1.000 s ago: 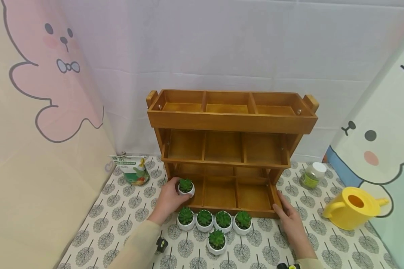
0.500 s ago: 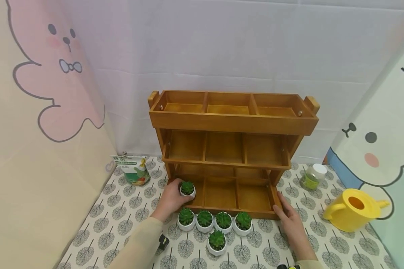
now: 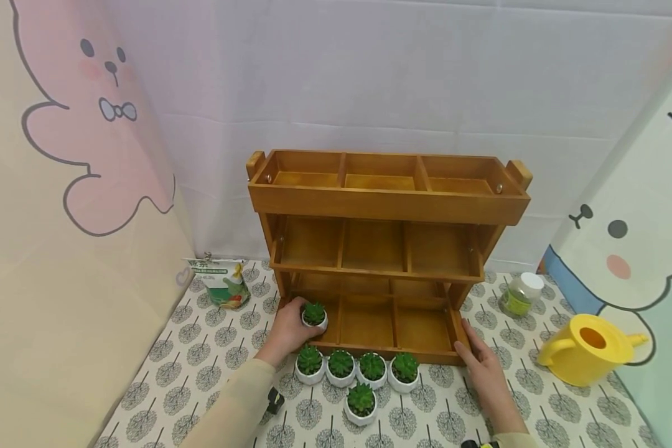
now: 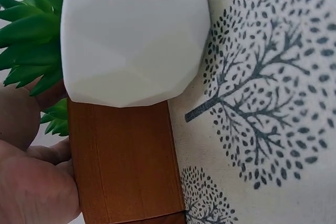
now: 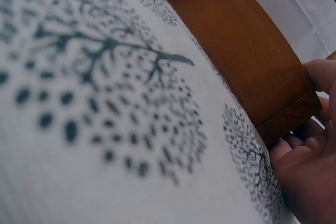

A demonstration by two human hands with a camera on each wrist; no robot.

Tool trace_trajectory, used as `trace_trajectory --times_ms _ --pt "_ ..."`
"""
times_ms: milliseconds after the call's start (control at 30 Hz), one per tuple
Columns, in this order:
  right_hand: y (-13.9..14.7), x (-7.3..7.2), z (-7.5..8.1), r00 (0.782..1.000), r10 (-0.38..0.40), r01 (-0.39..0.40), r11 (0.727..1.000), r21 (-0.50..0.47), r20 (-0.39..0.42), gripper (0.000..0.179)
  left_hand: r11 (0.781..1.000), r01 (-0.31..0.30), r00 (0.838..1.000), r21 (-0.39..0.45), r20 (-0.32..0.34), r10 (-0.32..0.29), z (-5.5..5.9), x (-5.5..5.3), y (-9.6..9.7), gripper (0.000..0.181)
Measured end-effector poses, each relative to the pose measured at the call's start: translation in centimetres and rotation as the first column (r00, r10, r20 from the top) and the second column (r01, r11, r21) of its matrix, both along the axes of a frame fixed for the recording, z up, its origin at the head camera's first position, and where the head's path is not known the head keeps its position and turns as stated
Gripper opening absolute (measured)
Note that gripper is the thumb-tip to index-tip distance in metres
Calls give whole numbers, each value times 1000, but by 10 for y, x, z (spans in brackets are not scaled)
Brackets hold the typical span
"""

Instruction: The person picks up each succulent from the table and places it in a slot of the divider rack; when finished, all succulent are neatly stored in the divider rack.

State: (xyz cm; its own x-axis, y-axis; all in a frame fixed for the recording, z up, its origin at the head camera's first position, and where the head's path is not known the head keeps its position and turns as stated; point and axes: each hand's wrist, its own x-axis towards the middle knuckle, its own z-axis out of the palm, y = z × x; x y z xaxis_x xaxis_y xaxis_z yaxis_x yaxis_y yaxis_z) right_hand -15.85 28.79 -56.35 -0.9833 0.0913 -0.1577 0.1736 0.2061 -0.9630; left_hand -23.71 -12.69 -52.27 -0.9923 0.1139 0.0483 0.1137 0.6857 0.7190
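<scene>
A small potted succulent (image 3: 314, 315) in a white pot is in the bottom tier's left compartment, and my left hand (image 3: 289, 330) grips its pot from the left. The wooden three-tier plant shelf (image 3: 389, 202) stands at the back of the table. At its lower right corner my right hand (image 3: 484, 367) holds the bottom tray's side wall, thumb over the front corner; the right wrist view shows fingers around the tray's end (image 5: 291, 114). Several like succulents (image 3: 340, 367) stand in a row before the shelf, with one (image 3: 361, 401) in front. A white faceted pot (image 4: 134, 35) fills the left wrist view.
At the left lies a green-and-white bag (image 3: 224, 285). A clear jar with a white lid (image 3: 521, 294) and a yellow watering can (image 3: 585, 348) stand to the right. The tree-patterned cloth (image 3: 185, 386) covers the table; curtains (image 3: 364, 74) close it in.
My left hand has moved slightly right with the succulent, inside the left bottom compartment. The right hand stays at the shelf's corner.
</scene>
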Motion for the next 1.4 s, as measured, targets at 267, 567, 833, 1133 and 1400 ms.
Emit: trace_trajectory --times_ms 267,567,833,1133,1400 --pt "0 0 0 1000 -2 2 1000 1 -4 73 1000 21 1000 6 -5 -21 -1 0 -1 59" --pt "-1 1 3 1000 0 0 1000 -6 -7 73 1000 28 1000 2 -2 -28 -1 0 -1 59" --pt "-1 1 4 1000 3 -3 1000 -16 -2 73 1000 23 1000 20 6 -23 -2 0 -1 59" --pt "-2 0 3 1000 -1 1 1000 -6 -5 73 998 17 1000 67 -8 -16 -2 4 -4 61" --pt "-1 0 4 1000 1 -1 1000 -2 -2 72 995 0 1000 101 -18 1 2 14 -8 65"
